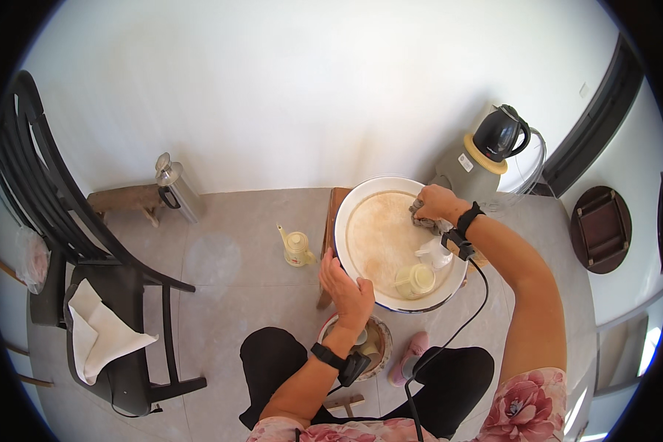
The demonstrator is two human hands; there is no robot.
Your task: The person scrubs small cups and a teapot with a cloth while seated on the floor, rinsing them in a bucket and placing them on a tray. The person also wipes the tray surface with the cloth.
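Note:
A large white enamel basin (349, 199) with a brown-stained inside rests on a wooden stool (340, 201). My right hand (439, 204) is closed on a grey cloth (426, 222) at the basin's right inner side. My left hand (347, 287) touches the basin's front left rim, fingers apart, with no object in its grasp. In the basin's lower right lie a pale yellow cup-like vessel (415, 280) and a white vessel (435, 253), partly hidden by the device on my right wrist. A pale yellow teapot (296, 248) with a long spout stands on the floor to the left.
Below the left hand, a second basin (385, 337) on the floor holds several cups. A black kettle (497, 135) tops a grey container (464, 174) at the wall. A steel flask (181, 188), a low wooden bench (124, 200) and a black chair (110, 287) with a white cloth (96, 334) are left.

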